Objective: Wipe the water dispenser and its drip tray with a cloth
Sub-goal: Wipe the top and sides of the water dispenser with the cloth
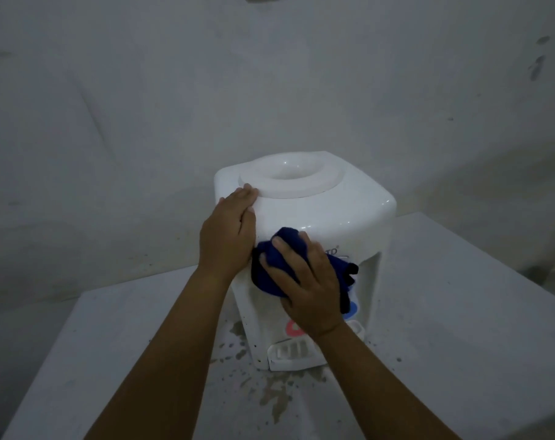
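Blue cloth (271, 274) gripped by right hand (304, 287); left hand (228, 230) flat on one dispenser (333, 211).

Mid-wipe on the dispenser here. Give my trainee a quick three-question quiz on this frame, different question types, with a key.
1. True or false: the left hand lies flat on the water dispenser.
2. Which hand presses the blue cloth? A) left B) right C) both
3. Fill in: the drip tray sits at the dispenser's ____, below the right hand.

Key: 1 true; 2 B; 3 base (front bottom).
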